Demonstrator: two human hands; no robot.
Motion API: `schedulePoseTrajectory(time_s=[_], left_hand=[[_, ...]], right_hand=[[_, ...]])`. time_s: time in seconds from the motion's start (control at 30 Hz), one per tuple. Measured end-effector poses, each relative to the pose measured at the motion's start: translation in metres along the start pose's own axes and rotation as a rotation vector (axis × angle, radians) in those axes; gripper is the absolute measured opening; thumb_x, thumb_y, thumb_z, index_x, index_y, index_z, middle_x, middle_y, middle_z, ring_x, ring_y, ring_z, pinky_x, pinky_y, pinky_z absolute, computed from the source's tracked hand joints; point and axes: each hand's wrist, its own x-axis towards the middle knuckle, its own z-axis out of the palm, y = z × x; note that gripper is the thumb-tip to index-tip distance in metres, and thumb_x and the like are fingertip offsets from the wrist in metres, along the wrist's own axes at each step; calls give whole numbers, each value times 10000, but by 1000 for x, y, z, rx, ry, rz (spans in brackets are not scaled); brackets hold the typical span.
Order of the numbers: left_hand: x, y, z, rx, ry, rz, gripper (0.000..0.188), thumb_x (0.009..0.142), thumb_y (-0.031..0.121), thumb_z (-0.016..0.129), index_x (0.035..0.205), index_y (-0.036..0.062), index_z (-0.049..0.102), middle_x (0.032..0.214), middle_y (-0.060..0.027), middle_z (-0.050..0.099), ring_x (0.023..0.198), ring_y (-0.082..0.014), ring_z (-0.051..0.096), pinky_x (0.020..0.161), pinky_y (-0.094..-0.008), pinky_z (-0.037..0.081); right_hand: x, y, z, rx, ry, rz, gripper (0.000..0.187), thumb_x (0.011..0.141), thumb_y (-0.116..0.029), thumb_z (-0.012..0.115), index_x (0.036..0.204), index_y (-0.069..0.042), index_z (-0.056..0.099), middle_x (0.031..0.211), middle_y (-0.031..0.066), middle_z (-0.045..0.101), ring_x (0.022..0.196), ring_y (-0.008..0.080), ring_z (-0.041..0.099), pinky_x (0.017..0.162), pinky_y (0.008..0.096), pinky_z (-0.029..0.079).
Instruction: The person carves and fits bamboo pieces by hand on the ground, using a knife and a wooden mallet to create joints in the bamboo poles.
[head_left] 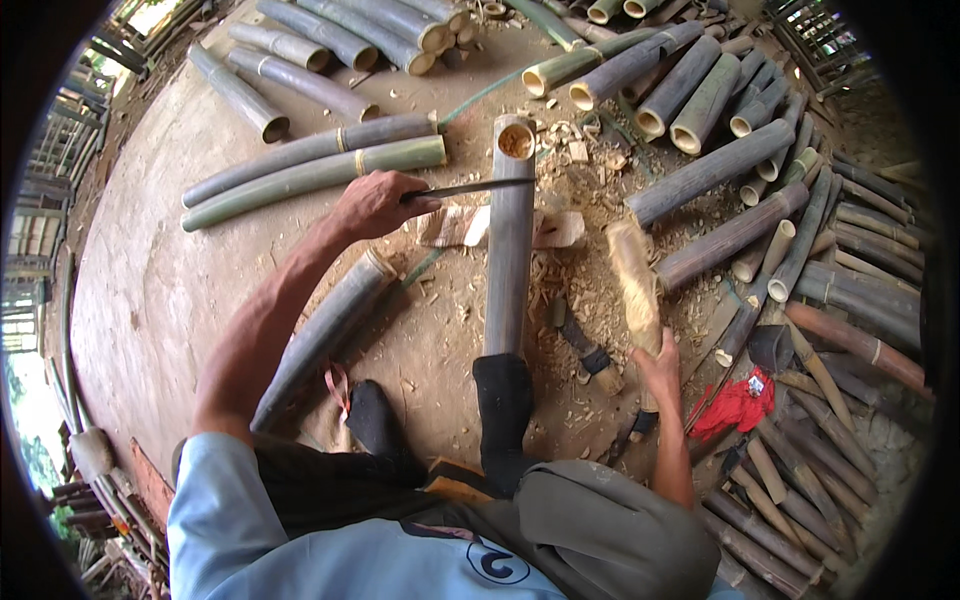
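A grey bamboo pole [507,255] lies lengthwise in front of me, its open hollow end facing away. My black-socked foot [503,395] rests on its near end. A pale, chipped wooden block [557,229] lies crosswise beneath the pole. My left hand [385,203] is closed round the handle of a dark, narrow blade [480,187], which reaches across the pole just short of its open end. My right hand [657,360] grips a worn wooden mallet [632,275], held to the right of the pole and apart from it. Wood chips [590,150] are scattered around.
Two bamboo poles [330,175] lie at the far left, and another [325,335] lies beside my left foot. Cut bamboo pieces [720,100] are piled along the right and far side. A hatchet-like tool [588,350] and a red cloth [735,408] lie near my right hand.
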Motion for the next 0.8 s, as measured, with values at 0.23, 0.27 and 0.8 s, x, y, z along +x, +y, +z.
schedulePoseTrajectory(time_s=[0.23,0.27,0.8], left_hand=[[7,19,18,21,-240,77,626,911,607,619,734,15,723,526,-162,543,490,-297,547,539,-469,443],[9,22,22,47,-229,97,651,904,618,623,714,1,707,520,-160,534,492,-295,547,538,-469,449],[6,5,49,5,-192,134,669,897,637,620,696,3,687,501,-138,526,454,-275,531,475,-444,439]], right_hand=[[-25,-61,-25,846,-322,79,815,797,-285,754,1438,-16,328,1139,171,583,912,237,670,766,391,606],[-28,-66,-27,960,-349,51,796,801,-297,747,1424,-17,339,1095,164,591,892,232,673,722,376,614],[-29,-125,-28,786,-403,-36,823,736,-256,800,1400,-8,384,987,101,575,706,173,642,633,305,582]])
